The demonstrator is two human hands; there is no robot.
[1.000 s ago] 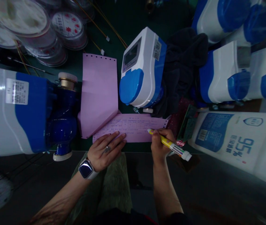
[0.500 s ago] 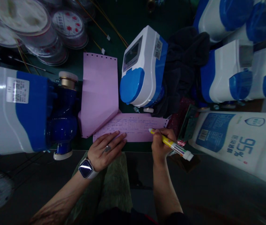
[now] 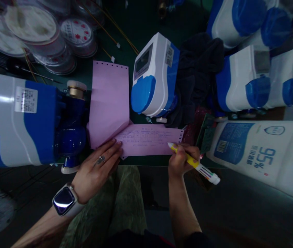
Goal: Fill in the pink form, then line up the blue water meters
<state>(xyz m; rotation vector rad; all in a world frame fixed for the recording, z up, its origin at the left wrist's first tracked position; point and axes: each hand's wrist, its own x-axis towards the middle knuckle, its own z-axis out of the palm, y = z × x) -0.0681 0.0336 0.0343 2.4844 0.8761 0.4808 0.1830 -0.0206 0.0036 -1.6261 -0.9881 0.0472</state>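
Writing posture at the bench edge: right hand (image 3: 181, 159) closed around a yellow pen (image 3: 193, 163), its tip at the right end of the pink slip (image 3: 149, 139). Left hand (image 3: 95, 170) open, fingers flat on the slip's left end, beside a blue meter (image 3: 33, 120).

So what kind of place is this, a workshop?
Probably a workbench where water meters are assembled or checked. Blue-and-white meters crowd the table, loose meter dials lie stacked at the back, and the right hand holds a pen at a pink form.
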